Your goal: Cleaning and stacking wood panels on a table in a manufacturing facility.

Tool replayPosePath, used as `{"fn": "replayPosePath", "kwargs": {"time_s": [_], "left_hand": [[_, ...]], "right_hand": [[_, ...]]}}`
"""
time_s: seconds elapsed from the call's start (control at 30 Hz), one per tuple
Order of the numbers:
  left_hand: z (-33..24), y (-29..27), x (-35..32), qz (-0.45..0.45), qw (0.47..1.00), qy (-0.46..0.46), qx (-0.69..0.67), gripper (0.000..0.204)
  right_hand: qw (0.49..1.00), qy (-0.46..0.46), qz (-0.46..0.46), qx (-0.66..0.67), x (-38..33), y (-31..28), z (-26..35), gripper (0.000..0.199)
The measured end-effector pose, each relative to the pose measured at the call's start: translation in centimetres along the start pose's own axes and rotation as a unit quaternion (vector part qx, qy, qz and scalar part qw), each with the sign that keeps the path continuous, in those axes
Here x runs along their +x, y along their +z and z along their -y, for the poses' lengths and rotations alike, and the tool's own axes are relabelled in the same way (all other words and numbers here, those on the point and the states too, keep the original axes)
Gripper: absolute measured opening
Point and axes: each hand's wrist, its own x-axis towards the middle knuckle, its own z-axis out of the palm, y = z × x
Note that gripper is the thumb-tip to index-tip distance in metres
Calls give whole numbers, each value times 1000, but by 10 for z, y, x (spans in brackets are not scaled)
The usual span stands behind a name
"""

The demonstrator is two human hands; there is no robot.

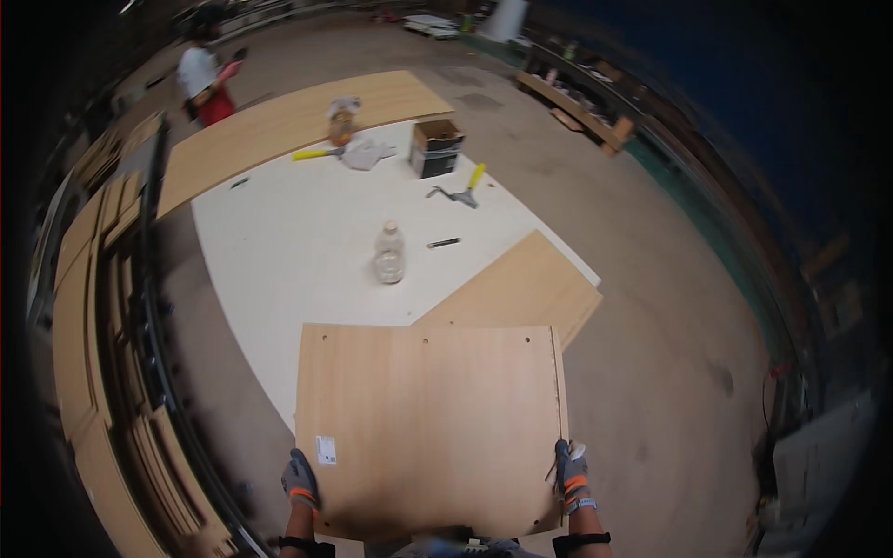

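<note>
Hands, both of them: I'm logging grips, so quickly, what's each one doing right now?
Left hand: closed, holding the nearest panel by its left edge.
Right hand: closed, holding the nearest panel by its right edge.

Low in the frame, the left hand and right hand wear grey gloves with darker palms and orange trim; a pale wristband circles the right wrist, black bands both forearms.
</note>
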Motion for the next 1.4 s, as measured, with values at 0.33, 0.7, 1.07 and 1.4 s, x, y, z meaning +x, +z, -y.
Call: {"fn": "replayPosePath", "kwargs": {"time_s": [0.33, 0.7, 1.07, 1.4], "left_hand": [[21, 63, -136, -169, 970, -159, 66, 71], [-64, 120, -171, -149, 966, -210, 35, 72], [-47, 174, -170, -56, 978, -195, -45, 72], [-85, 218, -289, 70, 949, -146, -272, 61]], "right_hand": [[969, -148, 160, -121, 174, 1, 84, 64], [935, -200, 215, -199, 257, -20, 146, 62], [933, -135, 230, -243, 362, -16, 143, 71], [926, -164, 294, -171, 425, -57, 81, 75]]}}
